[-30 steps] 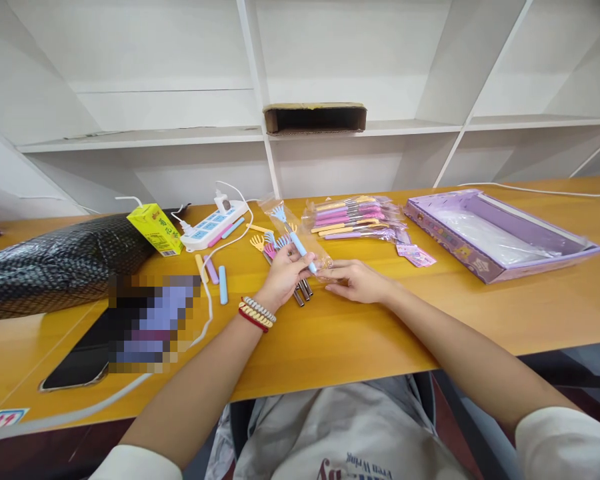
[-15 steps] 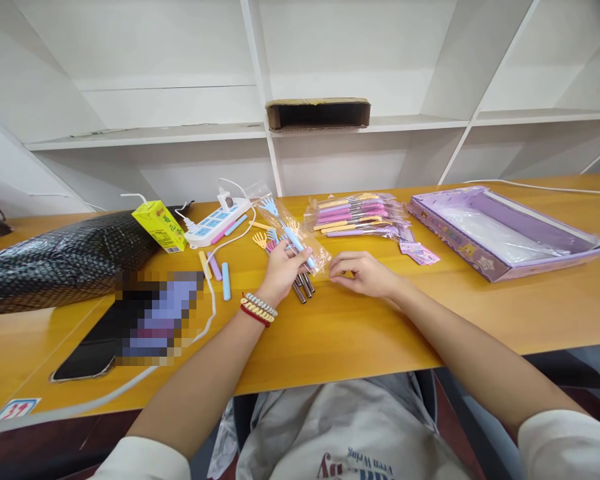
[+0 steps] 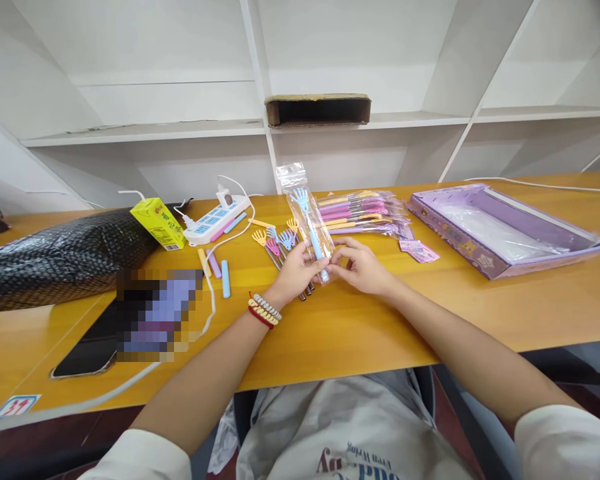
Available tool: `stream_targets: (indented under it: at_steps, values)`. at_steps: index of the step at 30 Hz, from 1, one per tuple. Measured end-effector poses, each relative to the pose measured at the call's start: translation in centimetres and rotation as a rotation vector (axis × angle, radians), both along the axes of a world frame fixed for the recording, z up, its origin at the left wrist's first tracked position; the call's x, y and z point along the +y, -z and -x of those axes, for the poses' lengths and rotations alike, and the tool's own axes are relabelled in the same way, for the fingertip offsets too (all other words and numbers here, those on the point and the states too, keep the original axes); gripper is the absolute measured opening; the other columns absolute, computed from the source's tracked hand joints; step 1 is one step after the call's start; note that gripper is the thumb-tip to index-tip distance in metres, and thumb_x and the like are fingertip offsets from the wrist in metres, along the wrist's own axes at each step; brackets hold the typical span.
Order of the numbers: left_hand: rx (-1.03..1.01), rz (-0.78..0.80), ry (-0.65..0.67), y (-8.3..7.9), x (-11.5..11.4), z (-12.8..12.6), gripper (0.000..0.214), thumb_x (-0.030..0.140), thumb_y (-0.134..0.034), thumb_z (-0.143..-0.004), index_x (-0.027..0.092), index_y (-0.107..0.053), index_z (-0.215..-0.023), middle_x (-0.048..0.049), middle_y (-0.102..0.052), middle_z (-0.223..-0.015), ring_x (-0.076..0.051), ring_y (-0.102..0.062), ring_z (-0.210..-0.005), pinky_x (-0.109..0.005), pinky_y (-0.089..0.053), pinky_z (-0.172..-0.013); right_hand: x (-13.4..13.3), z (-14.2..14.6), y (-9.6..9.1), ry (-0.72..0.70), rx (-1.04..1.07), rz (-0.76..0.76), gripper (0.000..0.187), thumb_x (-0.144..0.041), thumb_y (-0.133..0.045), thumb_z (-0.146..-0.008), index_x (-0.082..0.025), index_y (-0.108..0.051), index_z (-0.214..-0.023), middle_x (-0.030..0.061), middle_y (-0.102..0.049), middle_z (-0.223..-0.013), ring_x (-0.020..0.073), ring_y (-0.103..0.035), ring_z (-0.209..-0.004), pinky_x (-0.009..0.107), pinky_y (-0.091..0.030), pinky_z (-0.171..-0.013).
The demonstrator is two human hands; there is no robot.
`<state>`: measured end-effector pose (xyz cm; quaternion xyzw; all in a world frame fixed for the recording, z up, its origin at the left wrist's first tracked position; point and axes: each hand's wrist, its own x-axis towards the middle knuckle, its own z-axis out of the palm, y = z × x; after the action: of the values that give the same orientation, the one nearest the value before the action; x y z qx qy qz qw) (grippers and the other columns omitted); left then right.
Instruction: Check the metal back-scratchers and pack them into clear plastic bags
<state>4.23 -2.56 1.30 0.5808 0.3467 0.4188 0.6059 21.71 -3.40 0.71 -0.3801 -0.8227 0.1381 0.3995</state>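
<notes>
A light blue back scratcher (image 3: 314, 230) lies inside a clear plastic bag (image 3: 293, 175), tilted with its hand-shaped head away from me. My left hand (image 3: 300, 273) is closed around its lower handle, thumb on top. Against the bag's lower right edge, my right hand (image 3: 359, 267) has thumb and finger pinched together. Just beyond my left hand lie several loose back scratchers (image 3: 274, 247) with yellow, pink and blue heads and metal rods, partly hidden by that hand. Loose handle sleeves, among them a blue one (image 3: 225, 279) and a purple one (image 3: 214, 265), rest farther left.
Bagged back scratchers (image 3: 357, 212) are piled behind my right hand, beside pink cards (image 3: 420, 251). A purple display box (image 3: 500, 270) stands right. On the left are a power strip (image 3: 215, 223), a yellow drink carton (image 3: 157, 223), a phone (image 3: 87, 340), a black wrapped bundle (image 3: 65, 257) and a white cable.
The bagged back scratcher has swung more upright and shifted right. My right hand has come up to the bag's edge, and my left hand has moved slightly right.
</notes>
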Motion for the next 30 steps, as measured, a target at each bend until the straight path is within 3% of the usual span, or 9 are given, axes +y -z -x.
stream_targets:
  at_steps: [4, 9, 12, 16, 20, 25, 30]
  values:
    - [-0.028, 0.002, 0.074, 0.2, 0.1, 0.1, 0.049, 0.032, -0.068, -0.07, 0.016, -0.046, -0.111, -0.009, -0.063, -0.095, -0.018, -0.064, -0.076, -0.03, -0.054, -0.06, 0.1, 0.0, 0.0, 0.031, -0.027, 0.103, 0.017, -0.031, -0.056, -0.079, -0.016, -0.057, -0.07, 0.0, -0.057, -0.065, 0.0097, -0.048, -0.058, 0.022, -0.038, -0.056]
    - [-0.034, -0.015, 0.125, 0.4, 0.5, 0.4, 0.061, 0.021, -0.074, -0.061, 0.017, -0.044, -0.115, -0.0085, -0.063, -0.096, -0.018, -0.064, -0.077, -0.033, -0.053, -0.07, 0.0, -0.1, -0.1, 0.081, 0.035, 0.175, 0.022, -0.036, -0.058, -0.076, -0.016, -0.052, -0.068, -0.0024, -0.053, -0.056, 0.0076, -0.043, -0.05, 0.02, -0.034, -0.05]
    - [-0.004, -0.014, 0.058, 0.4, 1.0, 0.7, 0.06, 0.018, -0.074, -0.059, 0.017, -0.046, -0.112, -0.0064, -0.063, -0.094, -0.016, -0.063, -0.075, -0.031, -0.053, -0.068, 0.6, -1.1, -0.4, 0.111, 0.06, 0.166, 0.024, -0.04, -0.057, -0.076, -0.017, -0.051, -0.074, -0.0025, -0.053, -0.058, 0.008, -0.043, -0.05, 0.02, -0.034, -0.049]
    - [0.114, -0.034, -0.158, 0.2, 1.8, 1.4, 0.054, 0.019, -0.074, -0.057, 0.018, -0.051, -0.106, -0.0016, -0.061, -0.083, -0.013, -0.06, -0.066, -0.025, -0.051, -0.057, 2.6, -4.8, -1.3, 0.402, -0.108, 0.135, 0.017, -0.033, -0.054, -0.075, -0.017, -0.054, -0.072, 0.001, -0.059, -0.064, 0.0111, -0.051, -0.057, 0.022, -0.037, -0.054]
    - [0.162, -0.038, -0.237, 0.1, 2.3, 2.0, 0.057, 0.018, -0.075, -0.054, 0.018, -0.052, -0.106, 0.0019, -0.056, -0.072, -0.011, -0.057, -0.059, -0.023, -0.048, -0.051, 4.4, -10.2, -2.0, 0.772, -0.402, 0.331, 0.017, -0.03, -0.062, -0.065, -0.018, -0.064, -0.077, 0.0058, -0.066, -0.078, 0.0176, -0.059, -0.073, 0.024, -0.039, -0.061]
    - [0.175, -0.086, -0.243, 0.2, 2.6, 2.1, 0.056, 0.021, -0.078, -0.048, 0.015, -0.057, -0.099, 0.0001, -0.058, -0.076, -0.013, -0.059, -0.068, -0.025, -0.05, -0.061, 5.0, -15.2, -1.4, 0.798, -0.524, 0.546, 0.041, -0.035, -0.071, -0.055, -0.019, -0.067, -0.092, 0.0062, -0.067, -0.089, 0.0196, -0.062, -0.08, 0.023, -0.043, -0.063]
    - [0.181, -0.102, -0.234, 0.0, 2.6, 2.0, 0.044, 0.025, -0.077, -0.051, 0.014, -0.062, -0.091, -0.003, -0.065, -0.08, -0.016, -0.061, -0.077, -0.03, -0.051, -0.071, 5.3, -16.2, -0.7, 0.814, -0.528, 0.612, 0.045, -0.041, -0.073, -0.052, -0.017, -0.066, -0.09, 0.0068, -0.067, -0.088, 0.0183, -0.062, -0.074, 0.024, -0.044, -0.06]
